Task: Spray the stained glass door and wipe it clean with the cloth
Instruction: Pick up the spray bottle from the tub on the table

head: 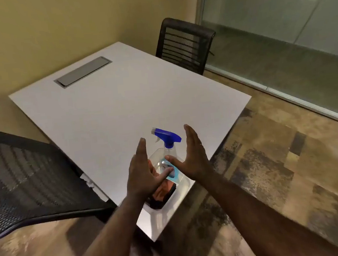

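A clear spray bottle [167, 148] with a blue trigger head stands near the front corner of the white table [104, 105]. An orange and dark cloth [162, 194] lies beside its base, partly hidden by my left hand. My left hand [142, 171] hovers open just left of the bottle, fingers straight. My right hand [191, 156] hovers open just right of it, thumb in front of the blue label. Neither hand grips anything. The frosted glass wall [278, 24] runs along the right side of the room.
A black mesh chair [184, 43] stands at the table's far side and another [24, 179] at the near left. A grey cable hatch [83, 71] is set in the tabletop. Patterned carpet [281, 168] covers the floor between table and glass.
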